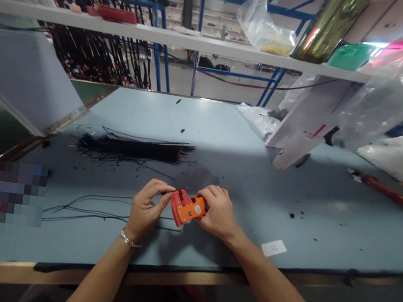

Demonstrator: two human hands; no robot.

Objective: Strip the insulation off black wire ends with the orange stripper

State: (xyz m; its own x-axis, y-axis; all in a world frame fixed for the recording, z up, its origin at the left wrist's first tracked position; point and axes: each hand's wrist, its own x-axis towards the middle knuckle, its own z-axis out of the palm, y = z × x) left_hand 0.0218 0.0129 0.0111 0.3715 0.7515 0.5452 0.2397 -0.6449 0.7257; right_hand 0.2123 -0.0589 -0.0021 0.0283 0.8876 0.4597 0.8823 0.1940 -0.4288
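Note:
An orange and red wire stripper (pixel 189 208) is gripped in my right hand (pixel 217 211), its jaw end pointing left. My left hand (pixel 149 207) pinches a thin black wire (pixel 180 189) between thumb and fingers, right beside the stripper's jaws. Whether the wire's tip sits inside the jaws I cannot tell. Several loose black wires (pixel 84 197) lie on the table to the left, some passing under my left hand. Farther back rests a thick bundle of short black wires (pixel 135 148), with dark scraps scattered around it.
A small white card (pixel 274 248) lies right of my right forearm. A red-handled tool (pixel 392 192) is at the far right. Across the back runs a white shelf (pixel 186 39) with plastic bags on it, held by a slanted support (pixel 302 117). The table's dark front edge (pixel 186 270) is close.

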